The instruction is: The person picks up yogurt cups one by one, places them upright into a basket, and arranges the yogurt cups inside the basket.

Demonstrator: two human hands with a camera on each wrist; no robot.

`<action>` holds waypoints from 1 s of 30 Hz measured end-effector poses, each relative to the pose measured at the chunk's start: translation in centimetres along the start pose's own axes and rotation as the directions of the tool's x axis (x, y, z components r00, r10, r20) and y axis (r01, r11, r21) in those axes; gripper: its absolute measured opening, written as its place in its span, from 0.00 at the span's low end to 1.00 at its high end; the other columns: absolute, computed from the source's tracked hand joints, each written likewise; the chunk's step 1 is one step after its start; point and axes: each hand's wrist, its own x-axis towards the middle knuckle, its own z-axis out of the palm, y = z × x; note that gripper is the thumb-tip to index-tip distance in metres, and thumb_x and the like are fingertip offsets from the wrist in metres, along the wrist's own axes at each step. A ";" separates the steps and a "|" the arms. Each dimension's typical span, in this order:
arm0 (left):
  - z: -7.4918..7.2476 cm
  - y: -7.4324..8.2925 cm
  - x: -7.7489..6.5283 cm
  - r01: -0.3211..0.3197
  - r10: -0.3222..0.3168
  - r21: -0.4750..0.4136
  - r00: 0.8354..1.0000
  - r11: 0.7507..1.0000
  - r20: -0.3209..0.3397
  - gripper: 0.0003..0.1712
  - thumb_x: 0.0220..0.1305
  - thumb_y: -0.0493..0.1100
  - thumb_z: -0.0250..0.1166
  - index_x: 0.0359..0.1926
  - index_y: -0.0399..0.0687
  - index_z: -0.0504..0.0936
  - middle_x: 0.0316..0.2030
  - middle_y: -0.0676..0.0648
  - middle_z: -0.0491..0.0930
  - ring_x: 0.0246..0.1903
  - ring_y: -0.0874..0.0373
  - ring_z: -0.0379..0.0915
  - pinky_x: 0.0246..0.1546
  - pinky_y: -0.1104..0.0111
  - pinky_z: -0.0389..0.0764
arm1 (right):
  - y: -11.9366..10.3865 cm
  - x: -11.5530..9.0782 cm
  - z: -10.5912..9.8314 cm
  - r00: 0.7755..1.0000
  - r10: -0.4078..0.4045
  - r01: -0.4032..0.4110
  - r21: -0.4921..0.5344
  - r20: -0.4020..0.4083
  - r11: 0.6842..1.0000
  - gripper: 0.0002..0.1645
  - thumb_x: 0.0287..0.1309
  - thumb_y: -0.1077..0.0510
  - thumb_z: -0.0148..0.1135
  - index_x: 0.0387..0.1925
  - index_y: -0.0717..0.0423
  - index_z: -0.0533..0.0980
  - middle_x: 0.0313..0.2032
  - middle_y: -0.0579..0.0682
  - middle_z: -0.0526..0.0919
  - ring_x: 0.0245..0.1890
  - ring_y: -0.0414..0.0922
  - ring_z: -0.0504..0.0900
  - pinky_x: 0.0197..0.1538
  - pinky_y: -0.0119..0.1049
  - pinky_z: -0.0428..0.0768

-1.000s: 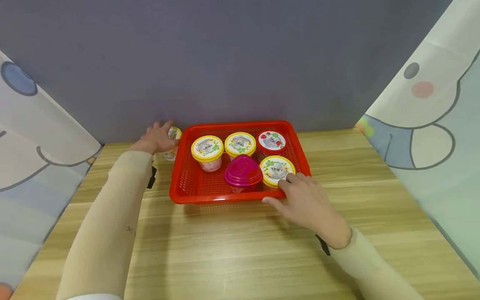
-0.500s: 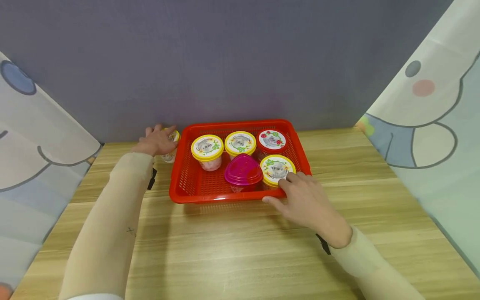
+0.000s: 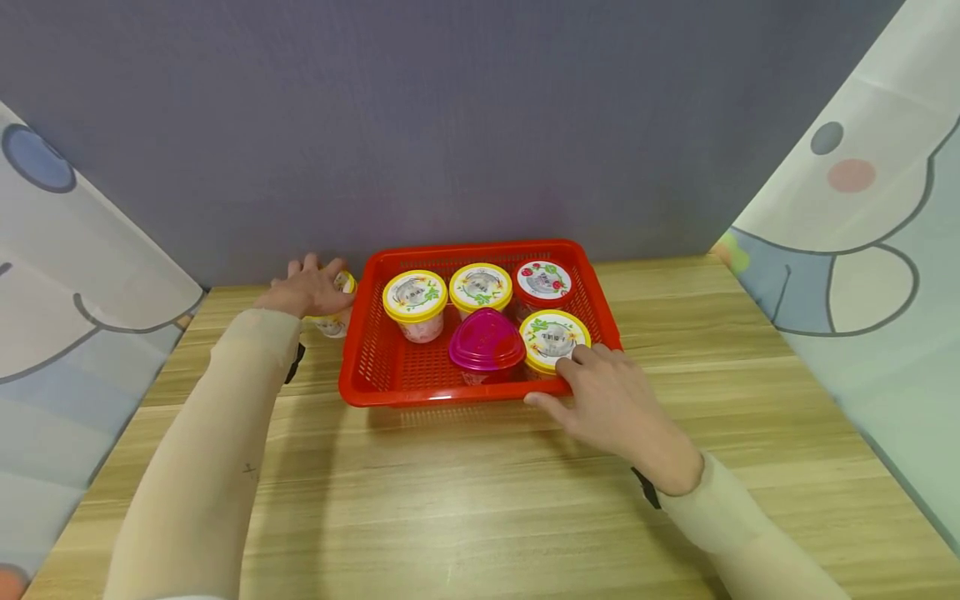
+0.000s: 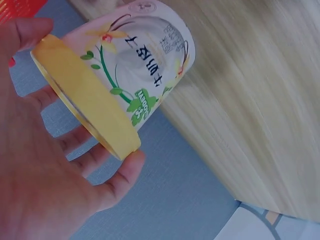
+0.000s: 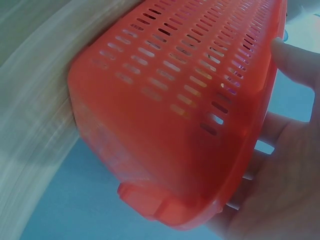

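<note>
My left hand (image 3: 306, 290) grips a tub (image 4: 137, 60) by its yellow lid, left of the red basket. In the left wrist view its thumb and fingers spread round the lid rim, and the white side shows flower and leaf prints. From above, the hand covers much of this tub. The red plastic basket (image 3: 405, 400) stands on the table, and my right hand (image 3: 611, 404) holds its rim at the front right corner, thumb in front and fingers over the rim. Beside those fingers sits a yellow-lidded tub (image 3: 555, 337) inside the basket.
Also in the basket are two yellow-lidded tubs, one at left (image 3: 415, 300) and one at back (image 3: 481, 287), a red-lidded tub (image 3: 543, 282) and a magenta-lidded container (image 3: 487, 342). A grey wall (image 3: 480, 125) rises behind the wooden table (image 3: 465, 508).
The left hand has shifted slightly toward me and left, and the tub in it has come nearer too. The right hand and the basket have stayed in place.
</note>
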 end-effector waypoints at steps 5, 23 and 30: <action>0.0 -0.4 -0.5 -0.018 0.017 0.007 0.999 1.000 0.029 0.48 0.67 0.68 0.52 0.78 0.49 0.50 0.72 0.24 0.43 0.67 0.22 0.42 0.58 0.25 0.56 | 0.0 0.0 0.0 1.000 0.004 -0.004 -0.001 0.010 1.000 0.33 0.59 0.29 0.64 0.32 0.57 0.81 0.32 0.53 0.80 0.31 0.52 0.77 0.38 0.50 0.79; 1.6 -1.0 -1.0 -0.079 0.081 0.060 0.996 0.995 -0.037 0.45 0.67 0.69 0.52 0.73 0.46 0.56 0.63 0.24 0.52 0.58 0.22 0.54 0.44 0.28 0.72 | 0.0 0.0 0.0 1.000 0.000 0.000 0.000 -0.001 1.000 0.33 0.58 0.30 0.65 0.31 0.57 0.80 0.29 0.51 0.77 0.29 0.50 0.75 0.37 0.48 0.78; 2.3 -1.3 -1.2 -0.101 0.104 0.043 0.991 0.994 -0.081 0.43 0.67 0.69 0.54 0.72 0.47 0.58 0.60 0.25 0.55 0.56 0.24 0.58 0.45 0.31 0.75 | 0.0 0.0 0.0 1.000 -0.001 0.001 -0.007 0.001 1.000 0.33 0.59 0.29 0.65 0.30 0.57 0.80 0.29 0.52 0.77 0.29 0.50 0.75 0.35 0.48 0.78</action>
